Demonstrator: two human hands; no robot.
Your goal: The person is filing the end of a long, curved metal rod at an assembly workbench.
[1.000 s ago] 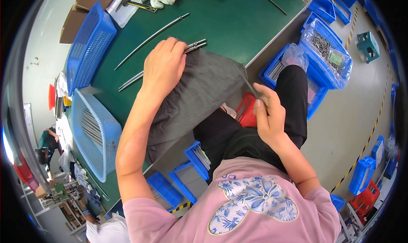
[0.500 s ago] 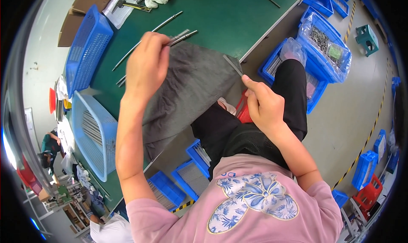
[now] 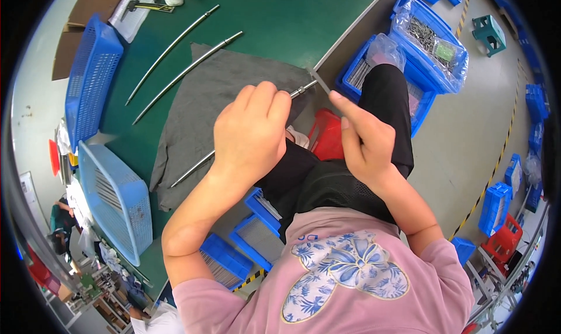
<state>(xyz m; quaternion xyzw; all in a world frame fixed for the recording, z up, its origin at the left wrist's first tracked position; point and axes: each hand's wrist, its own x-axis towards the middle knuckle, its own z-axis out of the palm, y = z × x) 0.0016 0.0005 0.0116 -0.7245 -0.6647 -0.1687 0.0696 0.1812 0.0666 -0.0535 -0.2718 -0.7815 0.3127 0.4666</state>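
My left hand (image 3: 252,126) is closed around a slim shiny metal rod (image 3: 196,168), held slantwise over a grey cloth (image 3: 190,109) at the table's edge. The rod's stepped end comes out past my knuckles, toward my right hand. Pinched in my right hand (image 3: 365,136) is a thin flat grey metal file (image 3: 321,81), its blade crossing close by the rod's end; whether they touch I cannot tell. Left of my hands lie two similar rods: one metal rod (image 3: 188,71) partly over the cloth, another metal rod (image 3: 165,49) on the green table (image 3: 266,24).
A blue perforated basket (image 3: 96,80) and a light blue basket (image 3: 137,208) with rods stand on the left. Calipers (image 3: 149,7) lie on paper at the far left. Blue bins of parts (image 3: 429,39) sit at right; more blue trays (image 3: 257,240) are below the table edge.
My left hand has come nearer and to the right, bringing a rod away from the others to the file. My right hand keeps its hold on the file. The view has shifted slightly.
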